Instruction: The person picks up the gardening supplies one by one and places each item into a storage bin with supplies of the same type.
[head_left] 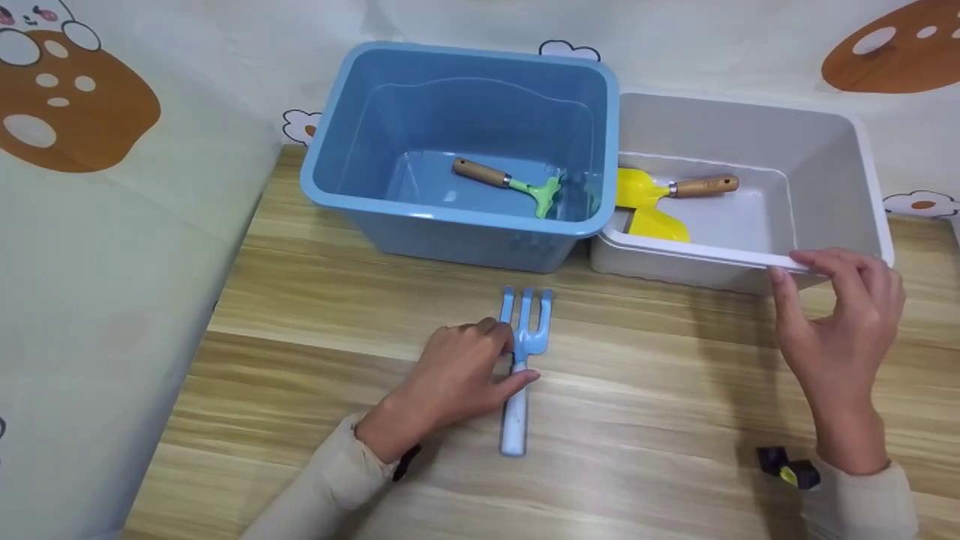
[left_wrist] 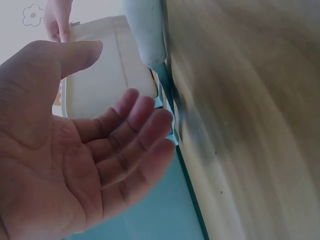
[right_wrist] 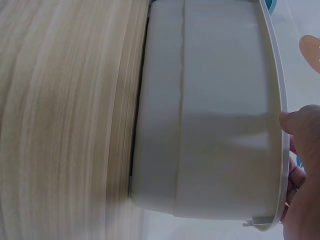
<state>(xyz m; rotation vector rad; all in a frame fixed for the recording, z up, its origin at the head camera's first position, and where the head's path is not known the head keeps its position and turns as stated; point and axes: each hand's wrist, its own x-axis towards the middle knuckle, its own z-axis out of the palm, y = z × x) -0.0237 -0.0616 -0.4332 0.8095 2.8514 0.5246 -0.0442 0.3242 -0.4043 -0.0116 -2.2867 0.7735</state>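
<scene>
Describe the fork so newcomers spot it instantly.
On the wooden table, in front of the blue bin, find the left hand. By it lies the fork, tines toward the bin. Unlike the green rake and yellow tools, it's blue, with a whitish handle.

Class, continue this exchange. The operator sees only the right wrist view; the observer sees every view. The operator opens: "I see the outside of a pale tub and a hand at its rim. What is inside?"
Observer: In the head view, a yellow shovel with a wooden handle lies in the pale tub, beside a second yellow piece.
Operator: My view misses the other hand. Where is it?
Observer: The left hand is at a blue fork on the table; whether it touches the fork, I cannot be sure.
Operator: Any more tools about?
Observer: Yes, a green rake lies inside the blue tub next to the pale one.
</scene>
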